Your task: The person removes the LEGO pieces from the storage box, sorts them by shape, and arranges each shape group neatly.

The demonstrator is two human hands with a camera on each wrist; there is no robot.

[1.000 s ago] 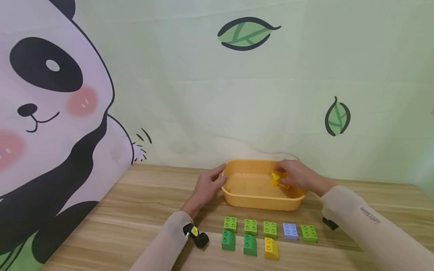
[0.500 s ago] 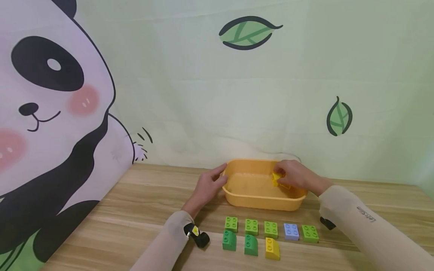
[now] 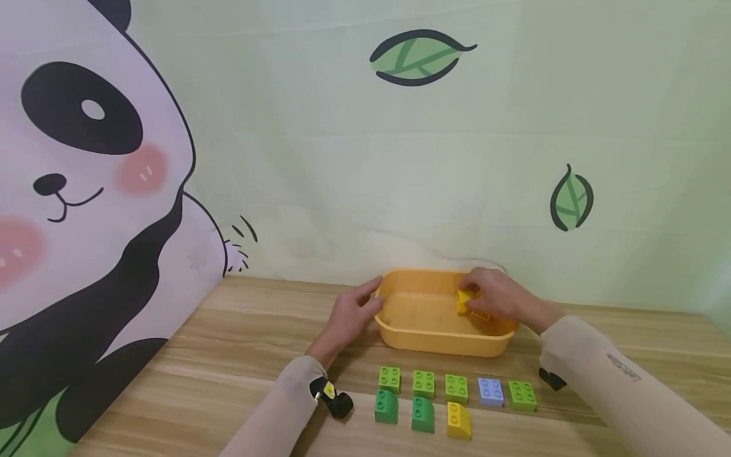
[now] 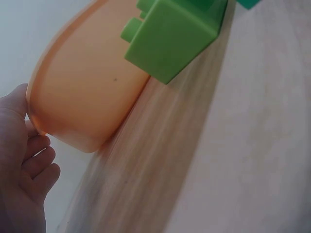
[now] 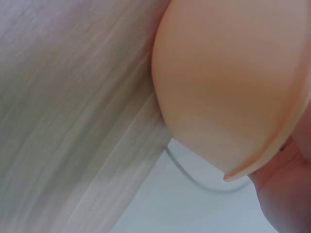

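Observation:
At the left end of an orange-yellow plastic basin (image 3: 445, 343), my left hand (image 3: 349, 315) grips the rim, its thumb over the edge. The left wrist view shows this hand (image 4: 19, 165) with several fingers curled beside the basin's outer wall (image 4: 92, 82). My right hand (image 3: 495, 295) reaches inside the basin's right end and pinches a yellow toy building block (image 3: 463, 303). Another yellow piece (image 3: 481, 315) shows partly under those fingers. From the right wrist, the basin's wall (image 5: 228, 73) covers most of the right hand (image 5: 286, 189).
Before the basin stands a row of light green blocks (image 3: 424, 383) with one lavender-blue block (image 3: 490, 391). Closer to me are two dark green curved blocks (image 3: 386, 406) and a yellow one (image 3: 459, 420). A printed cloth backdrop (image 3: 320, 158) hangs behind the wooden table (image 3: 245, 343).
The view shifts slightly. My right hand stays in the basin with the yellow block, its fingers moving only a little. The left hand keeps its place on the rim.

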